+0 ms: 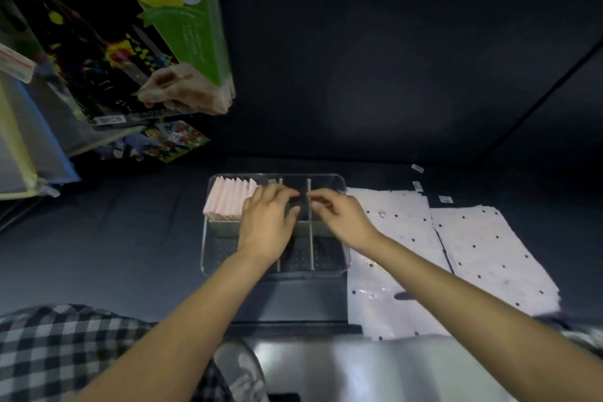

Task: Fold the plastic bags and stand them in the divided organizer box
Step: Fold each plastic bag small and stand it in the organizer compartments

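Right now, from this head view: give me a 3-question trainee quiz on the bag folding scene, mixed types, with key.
1. True or false: the folded pink bags stand in the far-left compartment of the organizer.
2. Multiple choice: where do the flat dotted bags lie?
A. Inside the organizer
B. On the table to the right of the organizer
C. On the person's lap
3. Fill in: the left hand and right hand are both over the organizer's ____ row of compartments.

Key: 1 true; 2 B; 3 far.
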{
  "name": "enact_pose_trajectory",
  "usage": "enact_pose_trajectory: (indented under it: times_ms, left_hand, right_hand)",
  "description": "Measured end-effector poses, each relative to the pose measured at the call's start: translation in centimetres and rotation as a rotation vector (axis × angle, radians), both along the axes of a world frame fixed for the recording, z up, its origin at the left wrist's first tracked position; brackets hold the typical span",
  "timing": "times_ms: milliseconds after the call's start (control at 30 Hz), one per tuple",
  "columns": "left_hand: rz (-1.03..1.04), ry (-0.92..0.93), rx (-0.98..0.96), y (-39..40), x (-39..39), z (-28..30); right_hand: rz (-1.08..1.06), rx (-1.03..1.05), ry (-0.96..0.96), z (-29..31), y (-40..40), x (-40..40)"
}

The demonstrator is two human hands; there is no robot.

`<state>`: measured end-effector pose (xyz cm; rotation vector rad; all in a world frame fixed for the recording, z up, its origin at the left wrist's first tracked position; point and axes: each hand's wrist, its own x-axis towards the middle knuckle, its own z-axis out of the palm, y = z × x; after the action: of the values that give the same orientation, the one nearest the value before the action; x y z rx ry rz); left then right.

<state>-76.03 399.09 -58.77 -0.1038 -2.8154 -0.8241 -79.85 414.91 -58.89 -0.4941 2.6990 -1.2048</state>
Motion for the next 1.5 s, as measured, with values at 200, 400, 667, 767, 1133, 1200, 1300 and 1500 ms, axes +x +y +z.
enact_pose_trajectory:
  times_ms: [200,400,667,767,1133,1200,1300,1500]
  left_hand:
    - [-0.419,-0.115,-0.006,7.6,3.5,-2.4]
    - [-0.590,-0.646,-0.186,11.9,7.3,-7.5]
    - [-0.608,-0.569,-0.397,12.4,9.6,-9.7]
    - [-0.567,-0.480,-0.404,12.4,10.0,-9.6]
    - [-0.412,-0.508,0.087,13.2,7.3,-3.8]
    - [-0.363,-0.490,0.224,13.1,5.9,-2.3]
    - [-0.229,-0.312,0.194,13.0,4.6,-1.4]
    - [-0.274,0.115,-0.036,14.6,5.1,-2.7]
  right_hand:
    - [-0.128,0.242,-0.141,-3.5,15.4,5.8]
    - [0.085,0.573,-0.262,-8.0,24.1,12.4]
    - [0.035,0.432,-0.134,-9.2,26.4,14.0]
    - [0.071,0.398,-0.211,-8.3,26.8,13.2]
    - [0.015,0.022,-0.504,-1.2,27.0,8.0]
    - [-0.048,-0.020,-0.471,-0.1,27.0,6.4]
    - [-0.168,-0.042,-0.385,0.0,26.3,3.6]
    - [-0.397,0.018,-0.321,-4.1,23.8,-1.2]
